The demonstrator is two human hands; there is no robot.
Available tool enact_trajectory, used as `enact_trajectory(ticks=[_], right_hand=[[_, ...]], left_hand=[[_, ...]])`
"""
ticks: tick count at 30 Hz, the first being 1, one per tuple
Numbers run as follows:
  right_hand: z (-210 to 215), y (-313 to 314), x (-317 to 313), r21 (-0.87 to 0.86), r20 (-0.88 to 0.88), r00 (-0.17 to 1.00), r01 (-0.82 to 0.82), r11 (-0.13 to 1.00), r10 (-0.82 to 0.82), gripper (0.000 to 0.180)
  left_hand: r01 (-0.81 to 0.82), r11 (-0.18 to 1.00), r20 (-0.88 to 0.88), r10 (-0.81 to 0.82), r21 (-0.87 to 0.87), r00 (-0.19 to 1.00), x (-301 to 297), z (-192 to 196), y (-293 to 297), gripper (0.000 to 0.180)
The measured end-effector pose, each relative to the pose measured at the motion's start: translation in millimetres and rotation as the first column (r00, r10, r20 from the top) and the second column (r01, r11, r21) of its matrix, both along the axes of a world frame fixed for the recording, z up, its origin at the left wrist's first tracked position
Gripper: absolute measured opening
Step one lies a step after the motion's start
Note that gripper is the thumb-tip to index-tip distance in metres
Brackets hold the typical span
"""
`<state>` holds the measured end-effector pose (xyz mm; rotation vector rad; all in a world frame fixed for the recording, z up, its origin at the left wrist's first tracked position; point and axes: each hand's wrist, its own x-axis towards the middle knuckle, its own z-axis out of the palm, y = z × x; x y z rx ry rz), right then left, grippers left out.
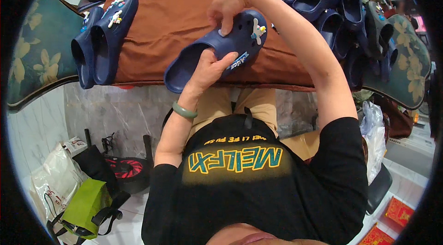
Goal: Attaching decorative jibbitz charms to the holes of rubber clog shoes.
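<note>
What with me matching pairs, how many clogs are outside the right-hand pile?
3: held clog in the left hand; outer clog and inner clog at table's left. Others may be hidden.

Bright, soft shadows, black-rimmed; edges bent (fisheye)

"What is the left hand [210, 70] doing?"
"It's gripping a navy clog [218, 41], fingers reaching inside, thumb lying outside."
"And the right hand [230, 8]?"
"It's touching the clog's top near a white charm [258, 32], while more clogs [117, 33] are lying to the left and right."
</note>
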<state>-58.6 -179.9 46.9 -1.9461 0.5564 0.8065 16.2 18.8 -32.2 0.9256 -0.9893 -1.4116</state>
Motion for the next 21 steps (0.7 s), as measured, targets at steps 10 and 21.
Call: enact_trajectory(ticks=[10,21], right_hand=[[3,30,-20,-0.176,0.201,0.972,0.156,0.972,-0.119,0.044],[0,16,-144,-0.574,0.457,0.786,0.619,0.536,-0.417,0.028]], left_hand=[[0.041,0.997,0.108,-0.033,-0.068,0.994,0,4,5,0.028],[-0.005,1.000,0.009,0.004,0.017,1.000,4,6,-1,0.027]])
